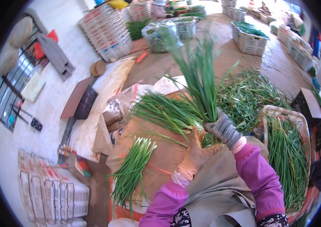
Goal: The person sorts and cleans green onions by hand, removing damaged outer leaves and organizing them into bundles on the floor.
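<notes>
My right hand (224,128), in a grey knit glove, is closed round the lower end of a bunch of chives (202,81). The long green leaves stand up and fan out, their tips blurred. Just below and to the left is my left hand (196,151) in an orange-brown glove, fingers apart and nothing gripped. Beyond it lies a loose heap of chives (168,111), pale ends toward me. A smaller bundle (136,164) rests farther left on the brown work surface (164,155), its white ends pointing away from me, with a red strip beside it.
Loose green leaves (247,94) are piled beyond my right arm. At my right stands a crate (306,132) full of greens. Stacked white crates (54,193) stand at the near left, others (105,28) at the far left. More filled crates (249,41) and people are farther back.
</notes>
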Tool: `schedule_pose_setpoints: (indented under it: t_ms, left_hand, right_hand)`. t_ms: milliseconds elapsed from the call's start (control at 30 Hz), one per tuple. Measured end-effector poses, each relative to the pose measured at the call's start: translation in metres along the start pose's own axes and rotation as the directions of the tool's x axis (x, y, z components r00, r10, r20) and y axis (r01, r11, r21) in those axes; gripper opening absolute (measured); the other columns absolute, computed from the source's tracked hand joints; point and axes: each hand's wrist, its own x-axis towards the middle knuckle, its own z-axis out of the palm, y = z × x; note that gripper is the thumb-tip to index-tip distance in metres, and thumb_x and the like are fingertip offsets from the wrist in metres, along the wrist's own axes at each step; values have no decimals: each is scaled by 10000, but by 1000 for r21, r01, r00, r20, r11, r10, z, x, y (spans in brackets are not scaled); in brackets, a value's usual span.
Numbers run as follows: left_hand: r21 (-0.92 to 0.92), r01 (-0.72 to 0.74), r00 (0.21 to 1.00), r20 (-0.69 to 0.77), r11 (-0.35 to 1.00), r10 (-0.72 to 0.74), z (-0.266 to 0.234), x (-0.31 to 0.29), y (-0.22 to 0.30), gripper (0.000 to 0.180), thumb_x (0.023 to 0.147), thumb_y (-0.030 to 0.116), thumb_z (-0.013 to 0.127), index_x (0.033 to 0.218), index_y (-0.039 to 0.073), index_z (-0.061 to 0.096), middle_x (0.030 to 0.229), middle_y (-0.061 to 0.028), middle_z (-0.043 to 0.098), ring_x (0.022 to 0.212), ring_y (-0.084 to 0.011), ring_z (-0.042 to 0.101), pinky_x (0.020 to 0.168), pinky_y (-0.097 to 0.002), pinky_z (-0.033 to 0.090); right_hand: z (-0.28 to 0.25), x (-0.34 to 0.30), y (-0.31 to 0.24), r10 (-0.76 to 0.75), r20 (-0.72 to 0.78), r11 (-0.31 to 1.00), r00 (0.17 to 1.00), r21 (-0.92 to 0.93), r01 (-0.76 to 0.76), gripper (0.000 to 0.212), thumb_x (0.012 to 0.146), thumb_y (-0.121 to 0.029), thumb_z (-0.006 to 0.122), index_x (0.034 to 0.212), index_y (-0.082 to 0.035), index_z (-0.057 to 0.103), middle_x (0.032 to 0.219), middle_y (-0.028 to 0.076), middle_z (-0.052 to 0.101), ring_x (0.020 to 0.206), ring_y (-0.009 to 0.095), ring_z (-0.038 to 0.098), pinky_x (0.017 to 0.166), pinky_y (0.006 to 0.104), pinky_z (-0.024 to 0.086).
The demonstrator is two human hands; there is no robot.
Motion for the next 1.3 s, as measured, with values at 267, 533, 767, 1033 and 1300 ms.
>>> schedule_pose_setpoints:
  t_ms: [267, 533, 767, 1033, 1300]
  left_hand:
    - [-532, -177, 969, -239, 828, 54, -110, -14, 70, 581, 700, 261, 767, 1139, 14, 478, 989, -45, 572, 850, -134, 555, 759, -270, 469]
    - [-670, -48, 961, -234, 740, -150, -145, -45, 59, 473, 751, 279, 714, 1088, 28, 496, 813, -41, 579, 594, -123, 538, 452, -246, 468]
    - [-863, 308, 902, 132, 400, -410, -87, -75, -35, 555, 742, 375, 717, 1108, 33, 478, 849, -52, 575, 648, -164, 565, 600, -317, 542]
    - [-791, 606, 676, 456, 86, -579, -64, -74, -102, 401, 806, 157, 642, 1085, -88, 491, 1042, -241, 579, 868, -348, 631, 754, -469, 551]
    - [-760, 644, 680, 519, 84, -518, -56, -69, -69, 428, 831, 126, 575, 1154, -132, 465, 1119, -260, 557, 1044, -341, 567, 886, -428, 495]
  right_hand:
    - [83, 2, -70, -76, 573, 914, 816, 368, -173, 395, 712, -59, 644, 1074, 26, 511, 806, 89, 622, 693, 153, 609, 655, 291, 508]
    - [121, -32, -31, 67, 731, 510, 679, 560, -653, 289, 732, -105, 653, 981, 20, 575, 776, 104, 615, 637, 190, 619, 626, 316, 536]
    - [130, -39, 63, 50, 726, 176, 686, 670, -721, 424, 766, -100, 594, 1153, 43, 494, 929, 172, 627, 842, 277, 635, 690, 412, 563]
    - [116, -40, 118, 445, 505, 616, 740, 427, -662, 291, 753, -139, 679, 1006, -29, 587, 877, 74, 627, 796, 175, 604, 707, 334, 511]
    - [96, -43, 118, 517, 375, 541, 770, 554, -633, 356, 753, -49, 667, 1081, 0, 538, 886, 122, 633, 753, 224, 629, 658, 347, 548]
